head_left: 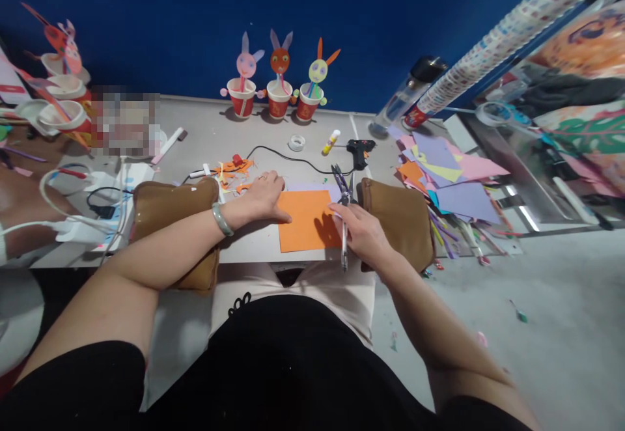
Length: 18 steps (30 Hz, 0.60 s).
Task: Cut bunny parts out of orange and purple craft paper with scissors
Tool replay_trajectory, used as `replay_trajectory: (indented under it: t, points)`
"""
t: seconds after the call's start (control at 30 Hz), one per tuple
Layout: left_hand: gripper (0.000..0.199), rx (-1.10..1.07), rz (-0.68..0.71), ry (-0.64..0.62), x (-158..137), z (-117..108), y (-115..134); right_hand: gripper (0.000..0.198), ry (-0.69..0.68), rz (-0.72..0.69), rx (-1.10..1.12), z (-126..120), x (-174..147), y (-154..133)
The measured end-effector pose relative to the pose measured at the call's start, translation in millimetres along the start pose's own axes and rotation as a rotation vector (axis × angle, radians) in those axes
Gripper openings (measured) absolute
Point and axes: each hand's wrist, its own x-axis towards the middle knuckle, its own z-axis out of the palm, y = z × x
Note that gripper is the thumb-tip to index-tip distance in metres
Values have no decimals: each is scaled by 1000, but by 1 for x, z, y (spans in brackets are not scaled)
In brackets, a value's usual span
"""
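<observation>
Orange paper: on bench.
Left hand: loosely curled, thumb at paper's edge.
Right hand: holding pen-like tool.

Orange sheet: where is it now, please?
In the head view, the orange sheet is centrally at the front of the table, between the left hand and the right hand.

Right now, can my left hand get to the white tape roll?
Probably yes: the tape roll lies just beyond your left hand, and the thin black cable between them looks easy to reach over.
</observation>
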Motion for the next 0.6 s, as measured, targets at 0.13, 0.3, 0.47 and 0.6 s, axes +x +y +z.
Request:
replay_trajectory:
  t: [0.13, 0.3, 0.47, 0.6]
  points:
    - [61, -84, -15, -49, -1, -2, 1, 36, -34, 37, -44, -9, 2, 22]
    - [51, -157, 50, -39, 0, -3, -4, 42, -127, 136, -157, -17, 18, 47]
    - [63, -264, 48, -67, 2, -5, -6, 46, -282, 366, -312, -17, 51, 79]
    - [61, -305, 36, -91, 2, -6, -7, 51, -475, 525, -373, -15, 83, 104]
